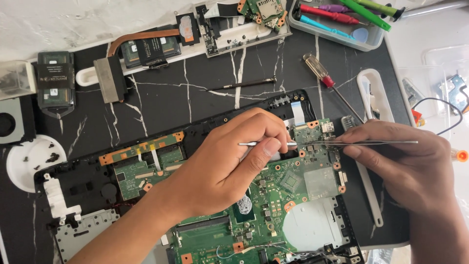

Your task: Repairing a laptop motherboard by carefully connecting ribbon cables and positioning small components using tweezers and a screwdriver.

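Observation:
An opened laptop base (78, 176) lies on a dark marble-patterned mat, with its green motherboard (293, 195) exposed. My left hand (229, 161) reaches in from the lower left and pinches a thin metal tool (254, 143) held level over the board's upper edge. From the right, my right hand (405, 166) grips long silver tweezers (381, 142) whose tips point left toward a small port area (325, 129) at the board's top right corner. The two tools nearly meet end to end above the board.
A screwdriver (320, 73) with a clear and red handle lies behind the laptop. A tray of coloured tools (342, 19) sits at top right. A copper heat pipe (141, 36), memory modules (55, 78), a thin black rod (242, 84) and a white dish of screws (29, 161) lie to the left.

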